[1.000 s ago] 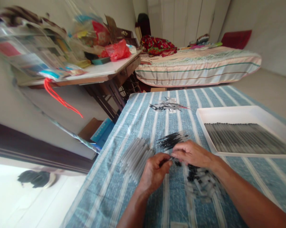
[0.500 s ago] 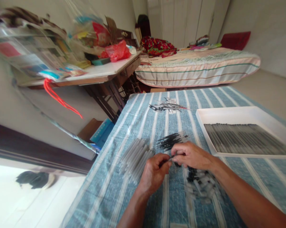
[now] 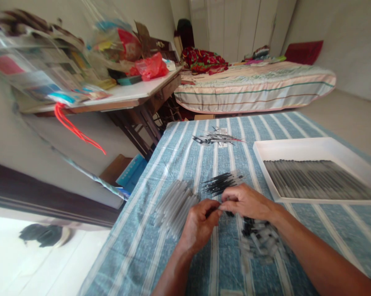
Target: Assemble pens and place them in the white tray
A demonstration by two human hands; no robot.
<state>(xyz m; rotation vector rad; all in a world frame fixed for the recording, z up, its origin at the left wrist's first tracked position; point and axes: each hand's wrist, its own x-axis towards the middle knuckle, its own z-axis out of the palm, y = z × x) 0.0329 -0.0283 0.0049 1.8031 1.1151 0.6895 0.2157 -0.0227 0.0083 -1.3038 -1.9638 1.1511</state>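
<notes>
My left hand (image 3: 201,224) and my right hand (image 3: 245,201) meet fingertip to fingertip over the striped cloth. Both are closed in a pinch on a slim pen, mostly hidden by the fingers. Left of my left hand lies a pile of grey translucent pen barrels (image 3: 176,207). Just beyond my right hand is a bundle of black-ended pen refills (image 3: 222,183). Under my right wrist lie loose clear and black pen caps (image 3: 262,240), partly covered by the forearm. A white tray (image 3: 290,148) to the right holds a row of grey pens (image 3: 315,179).
A scattered heap of thin pen pieces (image 3: 218,137) lies at the far end of the blue striped tablecloth (image 3: 148,230). On the left, a desk (image 3: 126,96) carries bags and a red plastic bag (image 3: 151,67). A bed (image 3: 253,88) stands behind the table.
My right hand has shifted very slightly left, closer against my left fingertips, so less of the pen shows. The piles and tray have stayed put.
</notes>
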